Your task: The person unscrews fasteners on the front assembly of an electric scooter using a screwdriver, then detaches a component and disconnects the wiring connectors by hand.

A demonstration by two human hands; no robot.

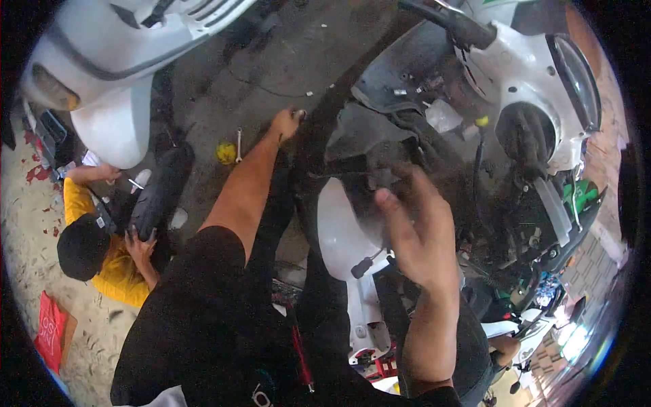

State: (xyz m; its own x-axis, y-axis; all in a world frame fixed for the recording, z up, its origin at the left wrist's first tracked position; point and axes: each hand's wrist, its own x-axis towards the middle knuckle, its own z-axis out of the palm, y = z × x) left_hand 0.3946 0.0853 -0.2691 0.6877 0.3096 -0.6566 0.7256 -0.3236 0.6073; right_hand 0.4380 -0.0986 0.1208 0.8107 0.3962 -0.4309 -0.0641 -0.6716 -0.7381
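Note:
My left hand (287, 124) is stretched forward over the dark floor, its fingers closed round a small metallic thing, mostly hidden, whose kind I cannot make out. Slightly blurred, my right hand (426, 237) hovers over the dark inner parts of a dismantled white scooter, thumb and fingers apart. Just beyond its fingertips is a small dark part (384, 178); whether they touch it, I cannot tell. A rounded white panel (340, 227) lies below and left of this hand, close to a dangling dark connector (363, 267). Grey cloth-like material (369, 132) is bunched farther off.
A wrench (239, 145) and a yellow round object (226, 153) lie left of my left forearm. At far left, a person in a yellow shirt (125, 281) handles a black tire (160, 197). White scooter bodywork (115, 51) looms upper left; a white handlebar cover (525, 74) stands upper right.

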